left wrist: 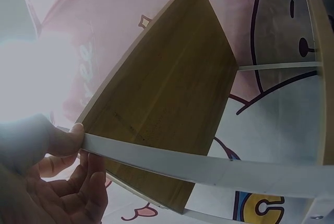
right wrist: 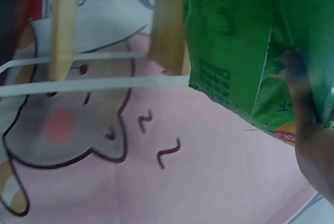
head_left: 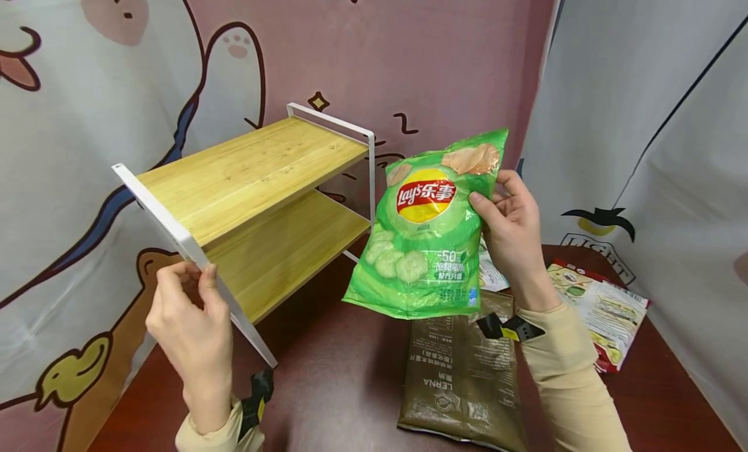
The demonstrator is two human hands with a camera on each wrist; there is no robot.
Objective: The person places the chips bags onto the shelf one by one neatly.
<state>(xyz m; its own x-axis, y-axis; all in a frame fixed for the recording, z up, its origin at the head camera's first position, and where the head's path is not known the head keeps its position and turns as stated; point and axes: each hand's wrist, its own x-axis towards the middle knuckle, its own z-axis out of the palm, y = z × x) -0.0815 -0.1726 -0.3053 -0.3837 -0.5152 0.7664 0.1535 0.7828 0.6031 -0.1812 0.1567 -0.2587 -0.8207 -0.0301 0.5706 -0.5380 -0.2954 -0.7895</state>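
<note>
My right hand (head_left: 514,234) holds a green bag of Lay's potato chips (head_left: 435,244) by its right side, thumb on the printed front. The bag is in the air, tilted, in front of a two-tier wooden shelf (head_left: 251,173) with a white frame. In the right wrist view, the back of the chip bag (right wrist: 235,36) shows with a finger pressed against it. At the shelf's near left corner, my left hand (head_left: 193,328) pinches the white upright of the frame. The left wrist view shows the thumb and fingers on either side of the white bar (left wrist: 156,158).
A brown LERNA snack bag (head_left: 461,380) lies on the dark red table (head_left: 327,387) below the chip bag. To the right lies a red and white food packet (head_left: 602,309), and another packet (head_left: 491,270) is partly hidden behind the right hand. A cartoon-printed curtain (head_left: 438,69) hangs behind.
</note>
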